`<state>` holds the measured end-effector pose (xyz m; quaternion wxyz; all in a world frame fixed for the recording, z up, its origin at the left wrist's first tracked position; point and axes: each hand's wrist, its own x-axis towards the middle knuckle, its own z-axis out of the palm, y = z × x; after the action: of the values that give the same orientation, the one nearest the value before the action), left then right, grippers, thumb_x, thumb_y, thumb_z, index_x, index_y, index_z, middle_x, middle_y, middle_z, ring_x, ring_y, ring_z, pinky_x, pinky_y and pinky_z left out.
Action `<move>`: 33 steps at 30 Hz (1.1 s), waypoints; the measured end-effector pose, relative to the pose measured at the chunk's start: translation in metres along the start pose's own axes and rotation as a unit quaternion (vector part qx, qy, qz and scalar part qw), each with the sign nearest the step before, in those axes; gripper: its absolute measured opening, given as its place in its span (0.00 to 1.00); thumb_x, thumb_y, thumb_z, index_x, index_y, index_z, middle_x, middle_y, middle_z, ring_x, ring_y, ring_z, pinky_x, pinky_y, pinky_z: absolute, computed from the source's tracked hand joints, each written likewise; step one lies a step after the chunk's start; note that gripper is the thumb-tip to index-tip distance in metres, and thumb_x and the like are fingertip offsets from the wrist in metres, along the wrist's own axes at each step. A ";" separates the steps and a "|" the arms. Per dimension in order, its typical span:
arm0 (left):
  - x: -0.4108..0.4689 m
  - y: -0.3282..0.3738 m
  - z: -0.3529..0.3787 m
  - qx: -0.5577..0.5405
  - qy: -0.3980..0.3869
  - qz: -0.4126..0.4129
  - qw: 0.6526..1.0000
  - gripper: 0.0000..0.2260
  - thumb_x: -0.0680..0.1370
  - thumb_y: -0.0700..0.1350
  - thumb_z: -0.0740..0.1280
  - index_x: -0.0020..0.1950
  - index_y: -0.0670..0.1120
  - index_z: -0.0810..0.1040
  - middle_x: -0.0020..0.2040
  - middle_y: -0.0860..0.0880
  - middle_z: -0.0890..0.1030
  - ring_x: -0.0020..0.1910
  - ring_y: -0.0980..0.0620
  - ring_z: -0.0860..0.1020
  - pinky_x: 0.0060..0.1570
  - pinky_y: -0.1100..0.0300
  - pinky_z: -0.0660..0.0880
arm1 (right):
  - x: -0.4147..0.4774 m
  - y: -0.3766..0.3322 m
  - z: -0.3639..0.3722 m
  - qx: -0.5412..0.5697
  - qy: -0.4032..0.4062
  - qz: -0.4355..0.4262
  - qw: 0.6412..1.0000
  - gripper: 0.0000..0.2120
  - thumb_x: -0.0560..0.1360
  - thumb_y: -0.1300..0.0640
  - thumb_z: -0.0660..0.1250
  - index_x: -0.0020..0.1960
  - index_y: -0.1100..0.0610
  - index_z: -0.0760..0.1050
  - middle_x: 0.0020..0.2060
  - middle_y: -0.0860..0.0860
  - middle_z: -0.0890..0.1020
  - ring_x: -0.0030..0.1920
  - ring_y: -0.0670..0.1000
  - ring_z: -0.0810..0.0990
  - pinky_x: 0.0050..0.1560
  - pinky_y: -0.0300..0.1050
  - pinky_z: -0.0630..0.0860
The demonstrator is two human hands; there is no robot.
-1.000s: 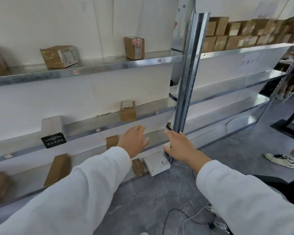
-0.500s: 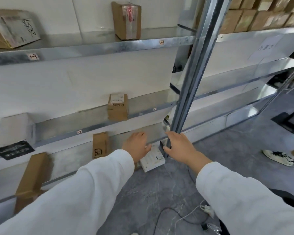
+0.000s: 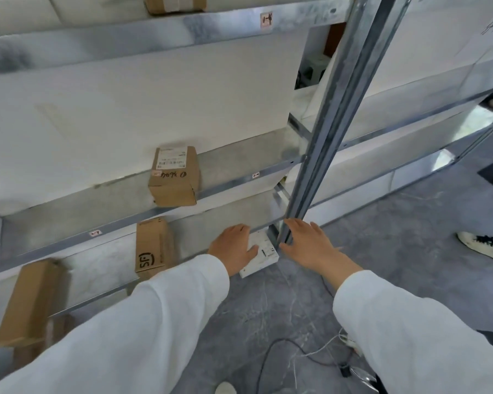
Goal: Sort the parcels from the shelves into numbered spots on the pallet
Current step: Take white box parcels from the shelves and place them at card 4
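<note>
A flat white parcel (image 3: 264,255) lies at the right end of the lowest shelf, by the foot of the metal upright (image 3: 339,109). My left hand (image 3: 234,250) rests on its left part, fingers laid over the top and thumb spread across it. My right hand (image 3: 308,243) reaches in flat beside the upright, its fingers straight, at the parcel's right edge. Whether it touches the parcel is hidden by the upright. No pallet is in view.
A labelled brown box (image 3: 175,177) stands on the shelf above. A brown box with a printed logo (image 3: 153,245) and another brown box (image 3: 32,302) stand further left on the lowest shelf. Cables (image 3: 282,345) lie on the grey floor; another person's shoe (image 3: 484,245) is at the right.
I have leaned in and down toward the lowest shelf. Both hands dropped from mid-air to the white parcel, the left settling on top, the right arriving at the upright.
</note>
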<state>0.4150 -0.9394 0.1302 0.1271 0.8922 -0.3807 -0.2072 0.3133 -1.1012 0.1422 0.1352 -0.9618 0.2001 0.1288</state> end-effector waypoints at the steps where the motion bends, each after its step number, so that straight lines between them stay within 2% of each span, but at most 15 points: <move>1: 0.008 0.001 0.007 -0.017 -0.009 -0.009 1.000 0.21 0.80 0.54 0.61 0.69 0.44 0.69 0.65 0.46 0.74 0.62 0.46 0.73 0.61 0.54 0.71 | 0.008 0.006 0.004 0.004 -0.008 0.004 1.000 0.29 0.77 0.46 0.59 0.74 0.57 0.59 0.71 0.54 0.67 0.69 0.56 0.66 0.70 0.48 0.58; 4: 0.037 0.001 0.030 -0.059 -0.035 -0.037 0.997 0.24 0.79 0.55 0.61 0.71 0.45 0.67 0.68 0.47 0.72 0.65 0.46 0.72 0.64 0.51 0.69 | 0.036 0.027 0.018 0.014 -0.036 0.016 0.999 0.31 0.77 0.44 0.59 0.76 0.56 0.56 0.73 0.53 0.65 0.71 0.55 0.64 0.73 0.50 0.57; 7: 0.071 -0.005 0.054 -0.047 -0.043 -0.055 0.996 0.26 0.78 0.57 0.61 0.73 0.46 0.65 0.70 0.48 0.70 0.67 0.46 0.71 0.65 0.47 0.69 | 0.071 0.058 0.033 0.011 -0.050 0.026 0.998 0.31 0.78 0.43 0.58 0.76 0.55 0.55 0.73 0.52 0.64 0.72 0.55 0.63 0.72 0.50 0.58; 12: 0.130 -0.024 0.112 -0.047 -0.066 -0.105 0.991 0.26 0.74 0.60 0.57 0.68 0.50 0.70 0.61 0.49 0.77 0.58 0.44 0.77 0.58 0.45 0.73 | 0.130 0.106 0.073 0.009 -0.113 0.014 0.993 0.30 0.78 0.45 0.58 0.76 0.55 0.57 0.72 0.53 0.66 0.71 0.57 0.64 0.71 0.50 0.60; 14: 0.150 -0.032 0.136 -0.041 -0.080 -0.119 0.989 0.26 0.74 0.60 0.57 0.69 0.50 0.69 0.62 0.49 0.77 0.60 0.45 0.76 0.59 0.44 0.72 | 0.152 0.124 0.094 -0.006 -0.133 0.004 0.991 0.29 0.77 0.46 0.59 0.75 0.55 0.58 0.70 0.53 0.67 0.70 0.58 0.64 0.70 0.51 0.61; 17: 0.185 -0.047 0.176 -0.044 -0.082 -0.133 0.987 0.21 0.79 0.54 0.60 0.70 0.47 0.69 0.64 0.48 0.75 0.60 0.47 0.76 0.58 0.51 0.73 | 0.190 0.148 0.129 -0.026 -0.145 -0.015 0.989 0.28 0.78 0.46 0.58 0.74 0.55 0.59 0.70 0.53 0.68 0.69 0.57 0.66 0.69 0.50 0.61; 19: 0.211 -0.063 0.213 -0.071 -0.075 -0.147 0.984 0.21 0.80 0.52 0.61 0.70 0.45 0.69 0.65 0.47 0.75 0.59 0.48 0.77 0.56 0.53 0.75 | 0.217 0.161 0.163 -0.031 -0.155 -0.014 0.987 0.28 0.78 0.46 0.59 0.74 0.55 0.59 0.69 0.54 0.69 0.68 0.57 0.67 0.69 0.51 0.63; 21: 0.237 -0.082 0.251 -0.094 -0.078 -0.165 0.979 0.21 0.80 0.52 0.61 0.70 0.44 0.69 0.65 0.46 0.75 0.59 0.47 0.77 0.56 0.51 0.76 | 0.242 0.172 0.203 -0.029 -0.163 -0.010 0.986 0.27 0.78 0.46 0.59 0.73 0.56 0.60 0.68 0.54 0.70 0.66 0.57 0.70 0.67 0.51 0.65; 24: 0.277 -0.108 0.301 -0.087 -0.090 -0.191 0.974 0.20 0.80 0.51 0.62 0.68 0.41 0.70 0.63 0.43 0.76 0.60 0.44 0.76 0.58 0.50 0.74 | 0.279 0.184 0.266 -0.024 -0.171 0.011 0.985 0.26 0.78 0.47 0.59 0.71 0.57 0.62 0.67 0.55 0.71 0.65 0.58 0.70 0.64 0.50 0.66; 27: 0.317 -0.135 0.348 -0.091 -0.068 -0.207 0.972 0.19 0.80 0.48 0.62 0.67 0.39 0.70 0.61 0.41 0.76 0.60 0.42 0.75 0.58 0.51 0.72 | 0.318 0.198 0.335 -0.010 -0.176 0.042 0.983 0.28 0.77 0.45 0.60 0.72 0.58 0.61 0.68 0.56 0.70 0.66 0.59 0.69 0.64 0.52 0.67; 33: 0.357 -0.211 0.453 -0.083 -0.071 -0.260 0.959 0.20 0.79 0.47 0.62 0.69 0.39 0.68 0.64 0.41 0.74 0.61 0.42 0.74 0.58 0.52 0.72 | 0.395 0.214 0.469 0.082 -0.181 0.069 0.978 0.31 0.69 0.40 0.60 0.68 0.54 0.67 0.64 0.53 0.75 0.60 0.58 0.76 0.60 0.54 0.75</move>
<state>0.5584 -1.0893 -0.4482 0.1147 0.9296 -0.1251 -0.3271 0.4827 -1.2826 -0.4577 0.2384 -0.8921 0.2476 0.2933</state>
